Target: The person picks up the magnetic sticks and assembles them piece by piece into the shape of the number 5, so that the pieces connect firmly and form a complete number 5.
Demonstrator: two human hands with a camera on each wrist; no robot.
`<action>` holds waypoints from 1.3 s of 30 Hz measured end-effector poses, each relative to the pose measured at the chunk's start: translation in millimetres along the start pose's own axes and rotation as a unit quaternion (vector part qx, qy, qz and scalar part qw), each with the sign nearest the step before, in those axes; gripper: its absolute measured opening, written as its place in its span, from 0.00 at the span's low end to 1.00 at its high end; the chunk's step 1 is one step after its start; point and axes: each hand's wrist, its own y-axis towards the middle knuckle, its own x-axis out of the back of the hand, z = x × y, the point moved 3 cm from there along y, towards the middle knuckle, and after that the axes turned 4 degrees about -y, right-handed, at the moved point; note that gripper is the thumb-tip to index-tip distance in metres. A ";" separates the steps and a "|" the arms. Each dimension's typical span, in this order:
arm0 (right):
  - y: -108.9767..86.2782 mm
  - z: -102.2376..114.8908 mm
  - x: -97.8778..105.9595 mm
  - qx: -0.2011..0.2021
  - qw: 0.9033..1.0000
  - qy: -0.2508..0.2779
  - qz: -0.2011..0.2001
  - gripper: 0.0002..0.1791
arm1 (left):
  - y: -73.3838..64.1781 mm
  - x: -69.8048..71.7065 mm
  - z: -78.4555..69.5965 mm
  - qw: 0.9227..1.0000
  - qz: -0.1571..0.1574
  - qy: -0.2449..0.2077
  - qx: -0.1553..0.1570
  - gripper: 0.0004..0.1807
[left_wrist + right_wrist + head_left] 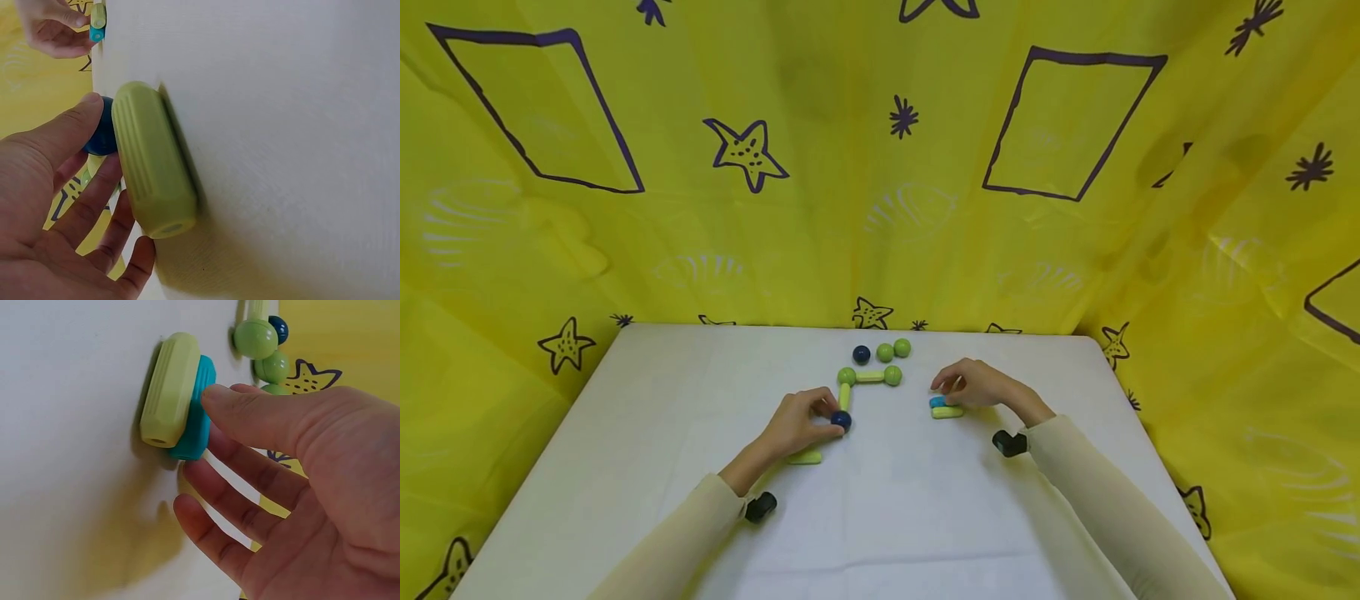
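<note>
My left hand point(797, 423) pinches a dark blue ball point(841, 420) between thumb and fingers. From that ball a pale green magnetic rod point(845, 397) runs to a green ball point(846, 377), and another rod point(870, 377) links it to a second green ball point(892, 376). A loose light green rod point(153, 162) lies beside my left fingers, partly hidden by the hand in the head view. My right hand point(973, 385) holds a blue rod point(201, 419) between thumb and fingers. Alongside it lies a pale green rod point(170, 390) on the table.
Behind the joined pieces sit a loose dark blue ball point(861, 355) and two green balls, one point(885, 352) beside the other point(902, 347). A white-covered table point(880, 508) carries everything. Yellow patterned curtain point(835, 233) hangs at the back and both sides.
</note>
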 end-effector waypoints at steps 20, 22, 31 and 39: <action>1.0 -1.9 -5.5 0.014 0.999 -0.032 0.007 0.11 | -1.2 -0.4 -0.4 1.000 0.002 0.000 0.006 0.14; 1.1 -1.2 -6.0 0.017 0.999 -0.035 0.009 0.11 | -1.2 -0.5 -0.1 1.000 0.002 0.001 0.006 0.14; 0.0 3.3 -7.7 0.021 0.998 -0.059 0.003 0.12 | -0.8 -1.0 -1.4 1.000 0.002 0.006 0.003 0.14; -1.0 8.6 -7.7 0.014 0.998 -0.057 -0.022 0.12 | -2.3 -0.9 -3.5 1.000 0.003 0.008 0.005 0.13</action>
